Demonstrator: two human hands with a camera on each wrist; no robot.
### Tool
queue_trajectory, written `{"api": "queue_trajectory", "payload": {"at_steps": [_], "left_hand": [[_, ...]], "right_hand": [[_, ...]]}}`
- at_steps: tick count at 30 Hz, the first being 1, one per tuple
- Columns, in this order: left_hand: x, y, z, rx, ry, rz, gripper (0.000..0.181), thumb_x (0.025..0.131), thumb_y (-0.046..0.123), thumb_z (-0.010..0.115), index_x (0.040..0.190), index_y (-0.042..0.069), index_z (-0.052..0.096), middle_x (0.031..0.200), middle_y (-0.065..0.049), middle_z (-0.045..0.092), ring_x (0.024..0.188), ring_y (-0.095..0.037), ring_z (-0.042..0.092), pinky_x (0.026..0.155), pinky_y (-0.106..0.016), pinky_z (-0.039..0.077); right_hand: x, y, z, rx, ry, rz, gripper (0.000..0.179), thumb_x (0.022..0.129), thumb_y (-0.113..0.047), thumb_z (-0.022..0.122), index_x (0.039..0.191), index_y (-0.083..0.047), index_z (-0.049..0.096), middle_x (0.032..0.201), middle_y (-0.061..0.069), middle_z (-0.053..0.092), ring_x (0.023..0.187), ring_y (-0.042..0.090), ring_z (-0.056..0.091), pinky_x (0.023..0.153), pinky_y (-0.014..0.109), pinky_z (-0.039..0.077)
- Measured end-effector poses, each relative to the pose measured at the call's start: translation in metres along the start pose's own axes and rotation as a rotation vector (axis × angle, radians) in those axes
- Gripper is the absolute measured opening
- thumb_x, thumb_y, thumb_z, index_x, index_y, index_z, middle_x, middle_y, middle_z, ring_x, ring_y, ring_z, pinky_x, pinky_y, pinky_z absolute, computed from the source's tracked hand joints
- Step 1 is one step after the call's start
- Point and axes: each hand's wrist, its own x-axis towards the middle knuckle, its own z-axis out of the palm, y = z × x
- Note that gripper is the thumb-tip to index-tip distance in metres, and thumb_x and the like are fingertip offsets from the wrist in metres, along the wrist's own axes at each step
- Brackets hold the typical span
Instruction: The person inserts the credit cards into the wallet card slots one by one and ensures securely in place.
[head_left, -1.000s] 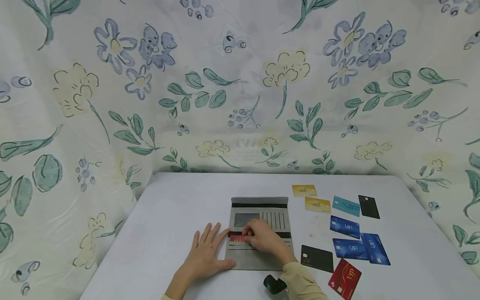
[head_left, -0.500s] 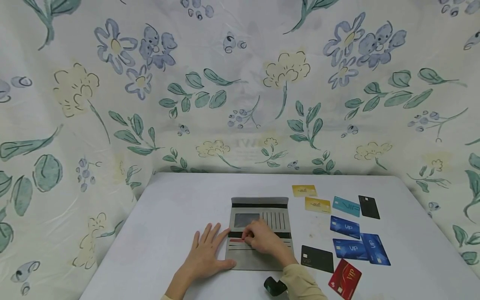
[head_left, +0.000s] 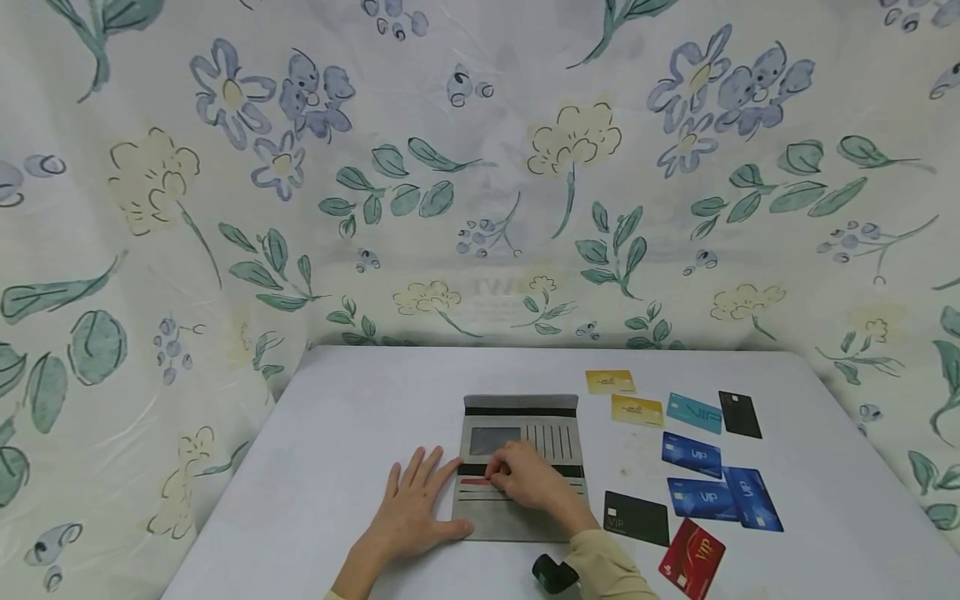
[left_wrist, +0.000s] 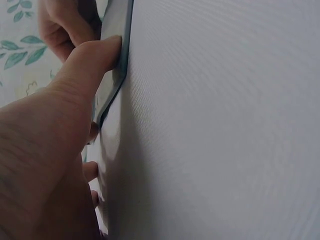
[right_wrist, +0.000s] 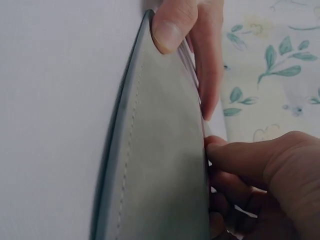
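Note:
An open grey wallet (head_left: 513, 527) lies flat on the white table, with a clear window (head_left: 495, 440) and black bands across it. Just a thin strip of a red card (head_left: 472, 481) shows above one of its slots. My right hand (head_left: 528, 477) pinches that card between thumb and curled fingers, which partly cover it. With fingers spread, my left hand (head_left: 412, 517) rests at the wallet's left edge. Its thumb (right_wrist: 167, 35) presses on the wallet's front part in the right wrist view.
Right of the wallet lie a black card (head_left: 636, 518), a red VIP card (head_left: 692, 558), several blue cards (head_left: 702, 498), a teal card (head_left: 694, 413), another black card (head_left: 740, 414) and two yellow cards (head_left: 637, 410). A small black object (head_left: 553, 573) is by the right wrist. A flowered curtain (head_left: 480, 208) hangs behind.
Over the last second the red card has slid down into its slot, from a wider band to a thin strip. The left hand stays where it was.

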Motion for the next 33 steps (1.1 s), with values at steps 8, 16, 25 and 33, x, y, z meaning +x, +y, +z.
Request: {"api": "queue_trajectory", "payload": {"at_steps": [8,16,25,33], "left_hand": [[0.0,-0.001,-0.001,-0.001,0.006,0.003,0.094,0.077,0.068,0.069,0.151,0.018,0.04,0.16,-0.016,0.029,0.149,-0.042,0.015,0.116,-0.066,0.007],[-0.001,0.0,-0.001,-0.009,0.003,0.011,0.093,0.077,0.067,0.069,0.151,0.018,0.04,0.16,-0.017,0.029,0.149,-0.042,0.015,0.116,-0.066,0.006],[0.0,0.0,0.0,-0.012,0.009,0.01,0.094,0.076,0.065,0.07,0.151,0.018,0.04,0.16,-0.017,0.028,0.149,-0.042,0.014,0.116,-0.066,0.005],[0.001,-0.001,0.001,-0.004,-0.002,0.004,0.094,0.076,0.066,0.07,0.151,0.019,0.04,0.16,-0.016,0.028,0.15,-0.042,0.014,0.116,-0.066,0.005]], "right_hand": [[-0.007,0.004,-0.009,0.085,0.01,-0.007,0.009,0.09,-0.011,0.07,0.098,-0.01,0.072,0.086,-0.007,0.057,0.076,0.005,0.049,0.067,0.023,0.044],[-0.028,0.012,-0.025,0.147,0.025,-0.008,0.016,0.091,-0.011,0.069,0.106,-0.007,0.069,0.093,-0.004,0.058,0.082,0.009,0.051,0.071,0.026,0.047],[-0.051,0.026,-0.054,0.132,0.092,0.037,0.022,0.091,-0.011,0.07,0.113,-0.007,0.068,0.103,0.002,0.062,0.093,0.015,0.056,0.082,0.034,0.053],[-0.076,0.048,-0.082,0.052,0.123,0.125,0.027,0.089,-0.014,0.072,0.115,-0.01,0.068,0.103,-0.001,0.062,0.098,0.018,0.056,0.087,0.041,0.052]]}}
